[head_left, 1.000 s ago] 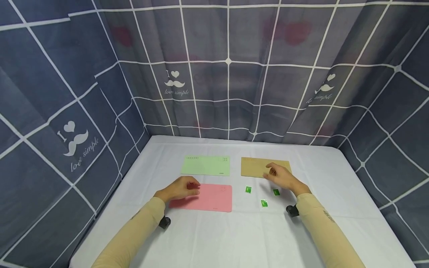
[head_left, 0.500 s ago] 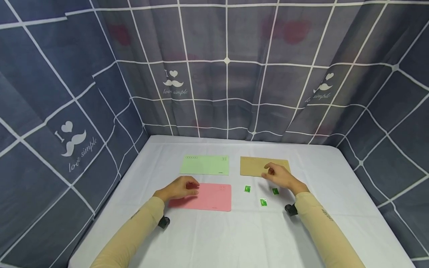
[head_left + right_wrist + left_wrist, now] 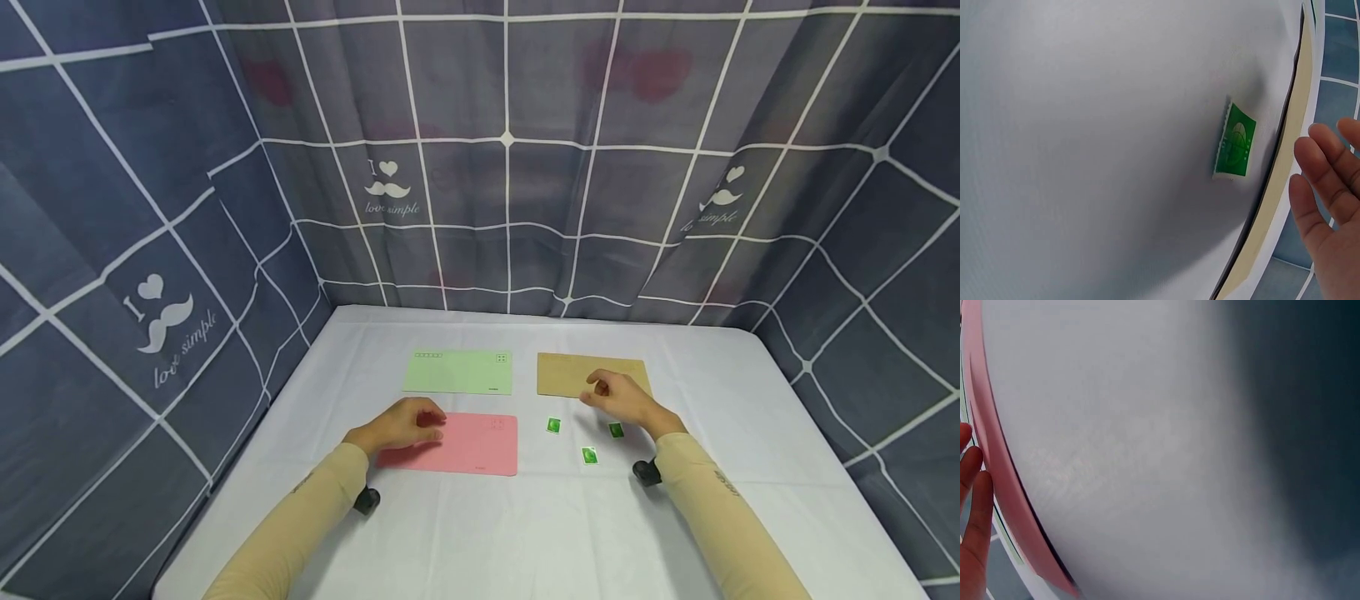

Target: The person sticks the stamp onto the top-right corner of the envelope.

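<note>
In the head view my left hand (image 3: 403, 423) hovers over the left part of a pink envelope (image 3: 472, 444), its fingers loosely bent with nothing between them. My right hand (image 3: 622, 398) hangs over the front edge of a tan envelope (image 3: 562, 375), fingers relaxed and holding nothing. Three small green postage stamps lie on the table between the hands: one stamp (image 3: 553, 425) at the left, another stamp (image 3: 589, 456) nearer the front, and a third stamp (image 3: 616, 430) just below the right hand. The right wrist view shows one stamp (image 3: 1235, 142) close up, with a white perforated edge.
A light green envelope (image 3: 457, 372) lies flat behind the pink one. All this rests on a white-covered table (image 3: 510, 533). Dark grid-patterned curtains (image 3: 465, 183) enclose the back and both sides.
My right hand has drifted slightly left over the tan envelope's front edge. The left hand holds its place, and the envelopes and stamps lie as before.
</note>
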`<state>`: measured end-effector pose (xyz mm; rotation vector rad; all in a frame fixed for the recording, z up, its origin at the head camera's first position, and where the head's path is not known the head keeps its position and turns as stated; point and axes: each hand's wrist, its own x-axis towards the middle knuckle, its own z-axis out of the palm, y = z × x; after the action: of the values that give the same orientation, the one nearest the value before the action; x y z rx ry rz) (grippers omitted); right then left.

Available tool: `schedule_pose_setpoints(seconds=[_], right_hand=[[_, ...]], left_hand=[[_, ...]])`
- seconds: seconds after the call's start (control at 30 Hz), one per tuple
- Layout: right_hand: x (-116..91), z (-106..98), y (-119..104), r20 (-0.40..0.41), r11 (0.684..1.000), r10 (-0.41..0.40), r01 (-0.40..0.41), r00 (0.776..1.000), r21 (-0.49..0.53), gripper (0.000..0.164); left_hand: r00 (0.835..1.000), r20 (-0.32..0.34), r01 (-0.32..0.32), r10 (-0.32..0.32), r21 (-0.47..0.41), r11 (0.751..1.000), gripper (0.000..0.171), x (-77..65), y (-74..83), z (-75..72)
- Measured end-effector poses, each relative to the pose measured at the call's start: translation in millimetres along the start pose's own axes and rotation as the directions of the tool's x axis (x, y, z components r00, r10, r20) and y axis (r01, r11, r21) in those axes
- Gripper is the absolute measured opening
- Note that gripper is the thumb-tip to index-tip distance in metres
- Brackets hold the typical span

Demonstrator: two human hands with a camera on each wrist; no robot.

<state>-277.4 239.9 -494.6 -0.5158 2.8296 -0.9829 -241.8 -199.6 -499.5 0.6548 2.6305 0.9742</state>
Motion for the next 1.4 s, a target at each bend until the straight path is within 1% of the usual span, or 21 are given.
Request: schedule_pose_setpoints(seconds=[0.27,0.57,0.73,1.03,1.2,1.4], right_hand=[[1,5,-1,0.013,1.000,0.001,-0.001,1.000,0.011,0.044],[0,9,-3,0.029,1.000,-0.004,0.003,1.000,0.009,0.048],[2,12,-5,0.048,1.000,0.007,-0.008,0.999,0.016,0.048],[5,15,-6,0.041,1.000,0.004,-0.005,0.999,0.014,0.045],[5,15,-7,0.047,1.000,-0.010,0.010,0.999,0.004,0.042],[4,15,-9,0.060,1.000,-0.009,0.009,0.998,-0.003,0.040]], left_hand=[[1.000,-0.007,0.022,-0.022,-0.002,1.000,0.032,-1.7,-1.0,1.7],[1.000,0.002,0.028,-0.028,0.013,1.000,0.031,-2.5,-2.8,3.2],[1.000,-0.005,0.017,-0.017,0.023,1.000,0.031,-1.4,-2.4,2.5],[1.000,-0.012,-0.021,0.022,0.070,0.997,0.030,-2.1,-3.6,1.2],[1.000,-0.004,-0.001,0.001,0.052,0.999,0.030,-0.6,-1.7,1.6],[1.000,-0.001,0.005,-0.005,0.059,0.998,0.031,2.1,-0.5,1.4]])
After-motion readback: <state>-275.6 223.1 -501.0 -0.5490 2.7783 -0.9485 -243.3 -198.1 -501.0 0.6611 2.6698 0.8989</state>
